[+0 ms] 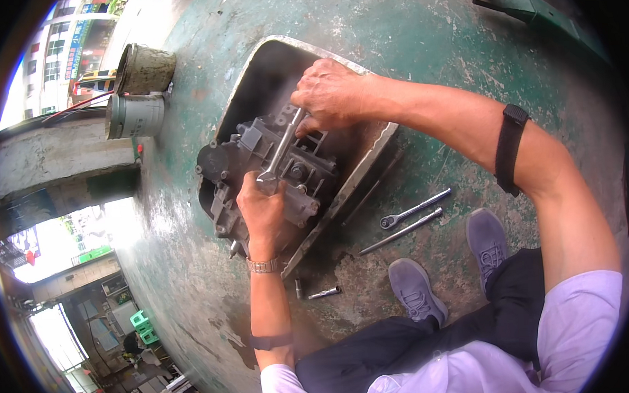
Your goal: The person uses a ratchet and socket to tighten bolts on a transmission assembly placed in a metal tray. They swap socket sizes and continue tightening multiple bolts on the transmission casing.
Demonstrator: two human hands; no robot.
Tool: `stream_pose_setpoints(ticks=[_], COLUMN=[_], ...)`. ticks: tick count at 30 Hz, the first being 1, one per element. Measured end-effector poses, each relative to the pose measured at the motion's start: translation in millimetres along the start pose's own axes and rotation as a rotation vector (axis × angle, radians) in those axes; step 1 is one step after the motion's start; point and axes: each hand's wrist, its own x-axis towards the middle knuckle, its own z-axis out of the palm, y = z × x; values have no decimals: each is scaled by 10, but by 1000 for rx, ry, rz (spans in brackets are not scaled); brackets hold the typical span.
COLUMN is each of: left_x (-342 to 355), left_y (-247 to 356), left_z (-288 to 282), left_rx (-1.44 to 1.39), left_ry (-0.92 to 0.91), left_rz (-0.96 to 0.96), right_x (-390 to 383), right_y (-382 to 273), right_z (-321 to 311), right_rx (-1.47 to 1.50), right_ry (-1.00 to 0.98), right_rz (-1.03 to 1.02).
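Note:
A shiny metal wrench point(283, 146) slants across a grey cast-metal machine unit point(250, 140) with bolts and ribbed housings. My right hand point(330, 92) is closed around the wrench's upper end. Lower down, my left hand point(261, 204) is bent at the jaw end, its thumb and fingers holding it close against the unit; some of those fingers are hidden. The unit rests in a large, worn rectangular tray point(363, 168) with a pale, chipped rim, and its near-left side sticks out over the edge.
A ratchet handle point(415, 208) and an extension bar point(401, 231) lie on the worn green floor before my shoes. Two small sockets point(325, 292) lie nearer the tray. Dirty buckets point(144, 69) stand at the upper left. A green metal stand point(530, 16) is at the upper right.

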Motion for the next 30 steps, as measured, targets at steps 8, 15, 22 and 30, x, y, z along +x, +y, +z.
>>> stream_pose_setpoints(ticks=[8,15,22,30], left_x=[-15,-27,-69,-277], left_y=[-82,-40,-521,-1289], left_z=[40,-29,-415,-298], left_rx=[-24,-31,-563,114], left_ry=[25,-32,-38,453], left_rz=[-8,-12,-185,-190], right_x=[-98,-281,-311,-283], right_y=[-15,-129,-259,-271], right_z=[5,45,-92,-91], right_rx=[46,105,90,62], right_ry=[40,58,-132,-137], right_rz=[-38,48,111,86])
